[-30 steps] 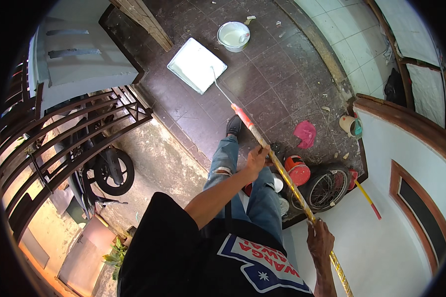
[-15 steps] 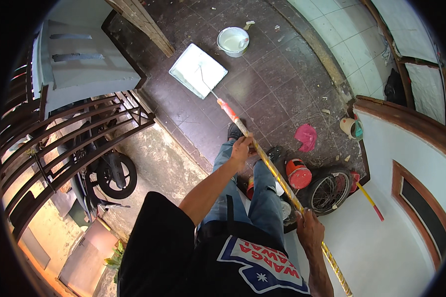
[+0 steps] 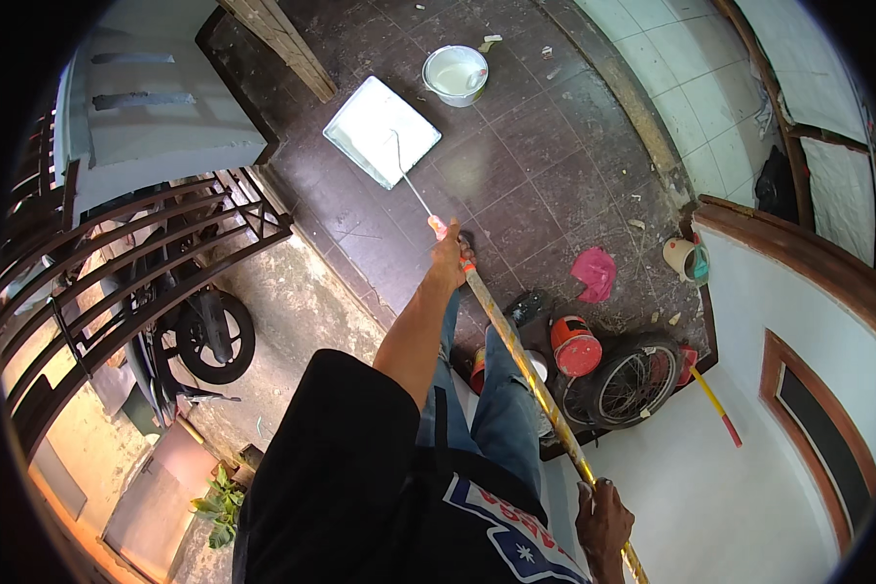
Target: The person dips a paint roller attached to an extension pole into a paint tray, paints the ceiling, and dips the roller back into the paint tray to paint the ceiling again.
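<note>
A long gold-wrapped pole (image 3: pixel 522 359) with a paint roller frame (image 3: pixel 415 185) at its far end slants across the view. My left hand (image 3: pixel 449 259) is closed around its upper part, by the red-and-white handle. Lower down, my right hand (image 3: pixel 604 519) grips the pole near my right hip. The bent wire of the roller frame reaches into a white paint tray (image 3: pixel 352 146) on the floor; the roller itself is hard to make out against the white paint. Just right of the tray stands a white bucket (image 3: pixel 456 76) with pale liquid inside.
Dark floor tiles carry scraps of debris. To the right lie a pink cloth (image 3: pixel 595 273), a red-lidded bucket (image 3: pixel 575 347), wheels with tyres (image 3: pixel 637 382), a beige pot (image 3: pixel 680 257) and a yellow-handled tool (image 3: pixel 715 394). Left, a metal railing (image 3: pixel 156 292) fronts a parked motorcycle (image 3: pixel 204 336). A wooden post (image 3: pixel 287 49) stands beyond.
My left hand has slid up the pole to the roller handle. My right hand has shifted lower. The roller frame still reaches into the tray, and the view has shifted slightly.
</note>
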Tool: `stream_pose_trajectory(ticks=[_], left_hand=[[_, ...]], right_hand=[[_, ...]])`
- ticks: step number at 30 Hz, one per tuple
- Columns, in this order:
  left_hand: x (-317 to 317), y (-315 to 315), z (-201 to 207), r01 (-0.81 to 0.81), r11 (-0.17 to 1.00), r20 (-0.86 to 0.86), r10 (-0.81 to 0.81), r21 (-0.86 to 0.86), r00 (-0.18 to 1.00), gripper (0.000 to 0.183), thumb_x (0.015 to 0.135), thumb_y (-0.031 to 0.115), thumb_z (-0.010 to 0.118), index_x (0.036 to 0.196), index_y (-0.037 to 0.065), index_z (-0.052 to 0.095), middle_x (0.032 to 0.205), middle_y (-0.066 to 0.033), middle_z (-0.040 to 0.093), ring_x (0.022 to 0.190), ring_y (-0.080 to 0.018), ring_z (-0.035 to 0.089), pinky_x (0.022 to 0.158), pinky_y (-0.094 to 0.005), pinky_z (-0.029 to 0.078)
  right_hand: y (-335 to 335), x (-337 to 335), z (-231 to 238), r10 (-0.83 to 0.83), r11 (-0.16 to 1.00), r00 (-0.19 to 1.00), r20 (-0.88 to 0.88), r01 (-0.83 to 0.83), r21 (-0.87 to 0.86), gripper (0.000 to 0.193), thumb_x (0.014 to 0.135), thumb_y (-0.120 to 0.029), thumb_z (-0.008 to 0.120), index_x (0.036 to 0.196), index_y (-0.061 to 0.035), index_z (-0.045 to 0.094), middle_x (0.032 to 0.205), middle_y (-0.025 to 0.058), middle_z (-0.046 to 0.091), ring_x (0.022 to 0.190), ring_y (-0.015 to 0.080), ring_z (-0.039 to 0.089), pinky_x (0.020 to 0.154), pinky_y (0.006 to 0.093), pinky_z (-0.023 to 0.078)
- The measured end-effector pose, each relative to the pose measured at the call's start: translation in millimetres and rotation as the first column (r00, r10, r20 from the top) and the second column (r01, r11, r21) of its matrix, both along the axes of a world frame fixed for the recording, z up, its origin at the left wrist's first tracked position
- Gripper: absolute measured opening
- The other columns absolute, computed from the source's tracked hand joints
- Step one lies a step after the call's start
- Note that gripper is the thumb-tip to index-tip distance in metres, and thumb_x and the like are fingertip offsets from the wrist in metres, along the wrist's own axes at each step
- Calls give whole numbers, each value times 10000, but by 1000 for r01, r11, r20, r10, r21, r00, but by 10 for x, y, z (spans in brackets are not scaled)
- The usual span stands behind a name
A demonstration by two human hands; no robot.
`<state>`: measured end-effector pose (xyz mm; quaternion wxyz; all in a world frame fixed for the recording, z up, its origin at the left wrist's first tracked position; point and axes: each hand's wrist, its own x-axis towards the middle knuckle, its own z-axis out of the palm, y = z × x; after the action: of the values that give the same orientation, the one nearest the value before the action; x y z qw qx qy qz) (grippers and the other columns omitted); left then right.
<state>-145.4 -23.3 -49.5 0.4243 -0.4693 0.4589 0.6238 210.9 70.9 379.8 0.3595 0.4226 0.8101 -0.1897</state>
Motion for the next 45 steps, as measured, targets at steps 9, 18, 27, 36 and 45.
stream_pose_trajectory(ticks=[9, 18, 27, 36, 45], left_hand=[[32, -74, -30, -75, 991, -15, 77, 113, 997, 429, 984, 438, 699, 793, 180, 414, 584, 49, 359, 454, -94, 356, 465, -302, 376], [1, -62, 20, -114, 989, -34, 118, 92, 992, 427, 958, 465, 722, 826, 166, 448, 589, 27, 414, 456, -134, 402, 479, -343, 425], [2, 193, -154, -49, 989, -40, 55, 142, 998, 446, 951, 492, 723, 814, 175, 442, 607, 41, 411, 487, -111, 416, 483, -313, 423], [491, 372, -323, 87, 996, -39, -86, 11, 996, 493, 945, 634, 638, 931, 147, 568, 717, -22, 533, 578, -191, 561, 503, -370, 477], [-258, 147, -643, 181, 978, -282, -203, -105, 937, 547, 942, 631, 640, 994, 95, 546, 695, -54, 544, 553, -213, 579, 482, -383, 503]], right_hand=[[301, -9, -56, -89, 936, 977, 194, 149, -320, 241, 1027, -297, 608, 1039, -67, 540, 780, 193, 694, 659, 424, 684, 564, 509, 524], [228, 4, -134, 31, 994, 992, -120, -42, -98, 319, 1031, -358, 594, 1140, -66, 662, 910, 248, 709, 666, 465, 668, 565, 546, 531], [231, -237, -131, -18, 991, 1000, -9, 17, -135, 331, 1028, -317, 591, 1186, -33, 654, 882, 266, 712, 701, 467, 683, 579, 544, 534], [176, -208, -495, -10, 997, 1000, -23, 8, -76, 240, 1005, -276, 636, 1010, -54, 544, 772, 202, 684, 682, 438, 682, 552, 517, 519], [79, -867, -1137, 26, 995, 980, -196, -45, -94, 243, 988, -258, 662, 1019, -44, 552, 811, 213, 695, 687, 446, 684, 560, 528, 524]])
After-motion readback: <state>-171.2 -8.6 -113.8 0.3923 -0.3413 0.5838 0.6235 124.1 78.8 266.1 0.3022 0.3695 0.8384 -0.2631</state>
